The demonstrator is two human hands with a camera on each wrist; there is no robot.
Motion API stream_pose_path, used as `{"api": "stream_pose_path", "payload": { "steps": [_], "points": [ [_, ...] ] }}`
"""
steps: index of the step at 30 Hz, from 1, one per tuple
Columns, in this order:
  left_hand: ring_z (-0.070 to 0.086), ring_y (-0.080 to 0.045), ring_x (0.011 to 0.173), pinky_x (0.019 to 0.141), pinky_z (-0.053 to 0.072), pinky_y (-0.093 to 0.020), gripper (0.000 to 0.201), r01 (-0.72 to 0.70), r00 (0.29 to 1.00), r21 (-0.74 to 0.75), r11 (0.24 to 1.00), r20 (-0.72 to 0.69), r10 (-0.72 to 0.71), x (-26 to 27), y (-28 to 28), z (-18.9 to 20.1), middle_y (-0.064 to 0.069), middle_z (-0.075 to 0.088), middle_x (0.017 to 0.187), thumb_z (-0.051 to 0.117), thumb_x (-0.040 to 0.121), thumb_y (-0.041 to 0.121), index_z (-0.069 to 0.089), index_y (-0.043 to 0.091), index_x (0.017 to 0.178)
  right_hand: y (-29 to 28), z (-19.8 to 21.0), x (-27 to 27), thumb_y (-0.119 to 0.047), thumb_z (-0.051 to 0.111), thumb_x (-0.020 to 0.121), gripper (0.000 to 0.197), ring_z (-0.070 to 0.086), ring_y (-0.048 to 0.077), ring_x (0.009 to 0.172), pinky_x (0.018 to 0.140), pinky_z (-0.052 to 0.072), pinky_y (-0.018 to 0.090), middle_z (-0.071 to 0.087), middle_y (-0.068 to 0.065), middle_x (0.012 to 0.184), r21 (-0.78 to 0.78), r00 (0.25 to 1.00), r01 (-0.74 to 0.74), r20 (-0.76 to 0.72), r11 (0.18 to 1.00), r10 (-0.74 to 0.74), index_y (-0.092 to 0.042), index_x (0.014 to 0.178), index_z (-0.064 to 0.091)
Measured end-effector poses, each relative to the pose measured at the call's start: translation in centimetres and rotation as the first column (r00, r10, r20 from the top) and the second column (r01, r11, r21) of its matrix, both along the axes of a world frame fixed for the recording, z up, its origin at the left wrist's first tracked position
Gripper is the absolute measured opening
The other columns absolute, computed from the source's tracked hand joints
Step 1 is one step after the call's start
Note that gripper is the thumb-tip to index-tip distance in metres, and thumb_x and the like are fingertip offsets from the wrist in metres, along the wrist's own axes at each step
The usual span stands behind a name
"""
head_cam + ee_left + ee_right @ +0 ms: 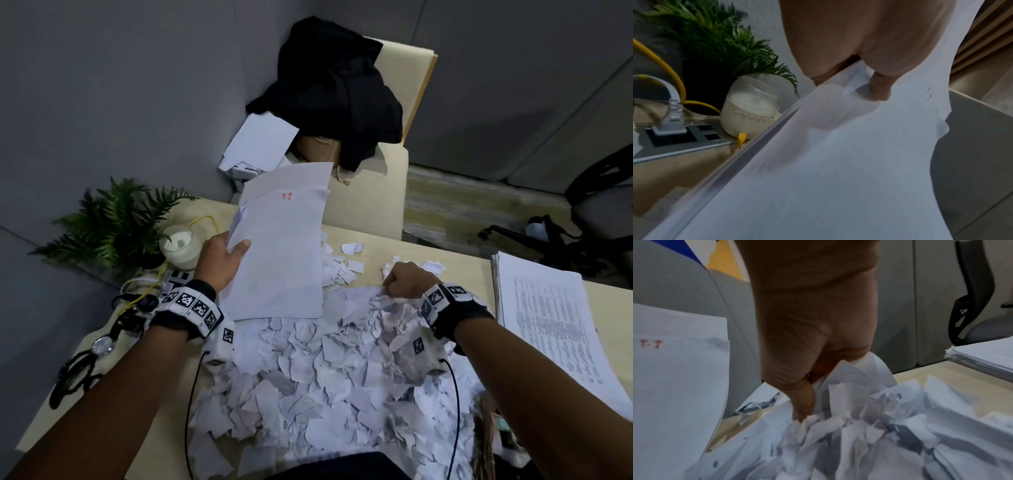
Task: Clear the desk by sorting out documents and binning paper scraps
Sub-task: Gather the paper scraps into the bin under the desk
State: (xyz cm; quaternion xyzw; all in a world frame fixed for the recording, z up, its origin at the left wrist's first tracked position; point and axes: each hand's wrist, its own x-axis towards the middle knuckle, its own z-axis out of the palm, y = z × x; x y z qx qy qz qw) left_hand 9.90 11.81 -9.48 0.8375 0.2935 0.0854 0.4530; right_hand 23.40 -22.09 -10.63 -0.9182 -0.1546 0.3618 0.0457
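Grey partition walls are seen behind a pale wood table (411,253), w/ a heap of torn paper scraps (325,370) spread over its near middle. At the right hand (406,282), fingers (803,404) are curled tight into a fist and a bunch of scraps is gripped in it at the far right edge of the heap; more crumpled bits are seen bunched just under the knuckles in the right wrist view. At the left hand (222,257), a sheaf of white sheets (281,246) is pinched at its left edge, thumb (879,87) pressed on top, the other fingers hidden beneath; the sheets are held tilted above the table, lower end over the scraps, and a small red mark is seen near the top. A stack of printed documents (548,329) is laid at the table's right edge, apart from the heap. Left of the sheaf a white glass jar (180,248), a green plant (116,219) and a yellow cable (663,61) are seen, approx. by a socket panel (680,138). Beyond the table a black garment (335,92) is draped over a cream chair (373,192).
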Motion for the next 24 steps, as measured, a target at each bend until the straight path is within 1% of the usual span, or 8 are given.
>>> {"api": "stream_pose_path", "payload": {
  "steps": [3, 6, 9, 11, 14, 19, 21, 24],
  "points": [
    [0.064, -0.033, 0.103, 0.092, 0.05, -0.045, 0.029, -0.012, 1.0, -0.024, 1.0, 0.011, 0.012, 0.2, -0.4, 0.7, -0.018, 0.068, 0.11, 0.064, 0.091, 0.022, 0.066, 0.002, 0.111, -1.0, 1.4, -0.2, -0.024, 0.066, 0.082, 0.013, 0.066, 0.024, 0.096, 0.087, 0.055, 0.04, 0.074, 0.003, 0.092, 0.042, 0.998, 0.032, 0.054, 0.999, -0.034, -0.019, 0.085, 0.078],
    [0.063, -0.032, 0.104, 0.093, 0.049, -0.041, 0.028, 0.001, 1.0, -0.034, 0.999, 0.029, 0.0, 0.4, -1.2, 1.3, -0.017, 0.068, 0.112, 0.062, 0.092, 0.02, 0.066, 0.001, 0.112, -1.3, 2.7, -1.2, -0.026, 0.058, 0.086, 0.019, 0.064, 0.028, 0.095, 0.078, 0.052, 0.036, 0.071, 0.003, 0.098, 0.046, 0.981, 0.007, 0.195, 0.999, -0.016, -0.021, 0.089, 0.076],
    [0.063, -0.033, 0.103, 0.09, 0.049, -0.038, 0.028, -0.001, 1.0, -0.028, 1.0, 0.026, 0.002, 0.4, -1.7, 1.4, -0.018, 0.068, 0.111, 0.061, 0.092, 0.02, 0.065, 0.0, 0.113, -1.4, 4.0, -2.0, -0.025, 0.051, 0.087, 0.021, 0.063, 0.033, 0.089, 0.067, 0.043, 0.031, 0.065, 0.008, 0.09, 0.031, 0.927, -0.066, 0.372, 0.997, 0.05, -0.016, 0.089, 0.07],
    [0.063, -0.034, 0.103, 0.089, 0.048, -0.037, 0.029, -0.008, 1.0, -0.025, 1.0, 0.029, 0.008, 0.4, -2.1, 1.5, -0.019, 0.068, 0.111, 0.061, 0.093, 0.02, 0.065, -0.001, 0.112, -1.7, 4.7, -2.3, -0.027, 0.051, 0.087, 0.018, 0.063, 0.033, 0.083, 0.064, 0.041, 0.031, 0.062, 0.008, 0.083, 0.024, 0.902, -0.12, 0.42, 0.992, 0.099, -0.016, 0.08, 0.063],
    [0.063, -0.034, 0.102, 0.087, 0.047, -0.036, 0.028, -0.012, 0.999, -0.028, 1.0, 0.043, 0.013, 0.4, -2.8, 1.8, -0.02, 0.067, 0.111, 0.061, 0.093, 0.019, 0.065, -0.002, 0.112, -2.2, 5.6, -2.5, -0.031, 0.052, 0.089, 0.018, 0.063, 0.032, 0.08, 0.063, 0.042, 0.032, 0.065, 0.009, 0.085, 0.018, 0.854, -0.197, 0.494, 0.98, 0.163, -0.018, 0.077, 0.053],
    [0.062, -0.036, 0.101, 0.089, 0.051, -0.044, 0.032, 0.027, 0.998, -0.007, 1.0, 0.052, -0.026, 0.7, -3.8, 2.2, -0.022, 0.068, 0.109, 0.06, 0.093, 0.022, 0.064, -0.001, 0.114, -2.6, 6.8, -3.0, -0.019, 0.047, 0.091, 0.01, 0.062, 0.03, 0.076, 0.058, 0.038, 0.032, 0.062, 0.004, 0.081, 0.066, 0.791, -0.315, 0.57, 0.947, 0.223, -0.015, 0.084, 0.053],
    [0.063, -0.037, 0.099, 0.088, 0.051, -0.045, 0.029, 0.049, 0.997, -0.007, 0.999, 0.059, -0.049, 0.9, -4.2, 2.5, -0.022, 0.068, 0.106, 0.06, 0.093, 0.021, 0.065, 0.0, 0.112, -2.6, 7.9, -3.0, -0.017, 0.047, 0.093, 0.011, 0.061, 0.029, 0.071, 0.055, 0.037, 0.03, 0.062, 0.003, 0.08, 0.095, 0.738, -0.336, 0.645, 0.937, 0.199, -0.013, 0.089, 0.056],
    [0.063, -0.035, 0.1, 0.087, 0.051, -0.042, 0.026, 0.087, 0.992, 0.008, 0.996, 0.088, -0.087, 1.1, -4.8, 2.8, -0.021, 0.069, 0.105, 0.06, 0.093, 0.019, 0.067, 0.001, 0.111, -2.1, 10.0, -2.8, -0.013, 0.049, 0.093, 0.011, 0.059, 0.028, 0.064, 0.054, 0.037, 0.028, 0.063, 0.006, 0.079, 0.189, 0.679, -0.378, 0.722, 0.907, 0.133, -0.01, 0.09, 0.059]
  ]
}}
